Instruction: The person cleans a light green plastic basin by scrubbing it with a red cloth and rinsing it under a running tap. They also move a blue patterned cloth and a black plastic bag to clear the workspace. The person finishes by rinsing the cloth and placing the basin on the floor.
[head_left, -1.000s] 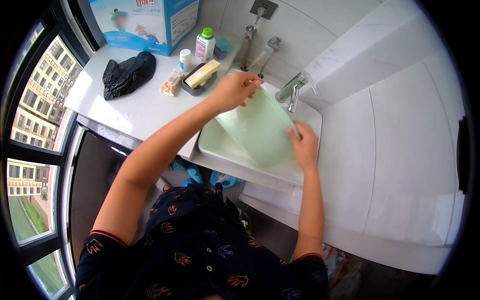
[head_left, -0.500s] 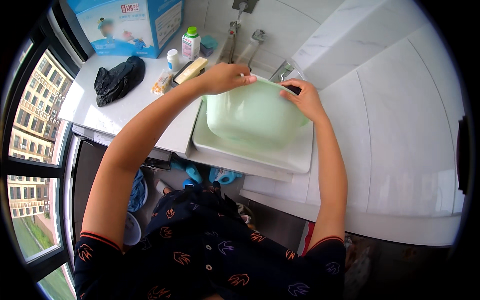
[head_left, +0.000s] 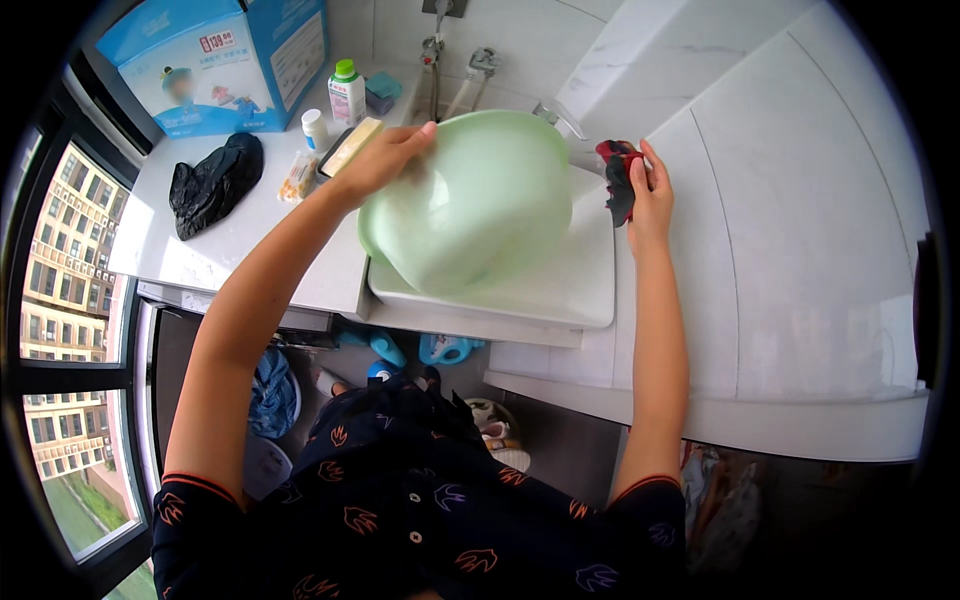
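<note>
Since the earlier frame: right hand (head_left: 650, 190) off the basin rim and now closed on a dark red-and-black cloth (head_left: 617, 178) at the sink's right edge; pale green basin (head_left: 470, 200) tipped up on its side over the white sink (head_left: 560, 290), held at the upper left rim by the left hand (head_left: 385, 160) alone. Hands well apart, each clamped on its own item; white table (head_left: 220, 240) to the left carrying blue box (head_left: 215, 65), black bag (head_left: 212, 183), green-capped bottle (head_left: 347, 92). Judged step: basin being emptied or repositioned; next move calls for steady one-handed control of the tilted basin.
</note>
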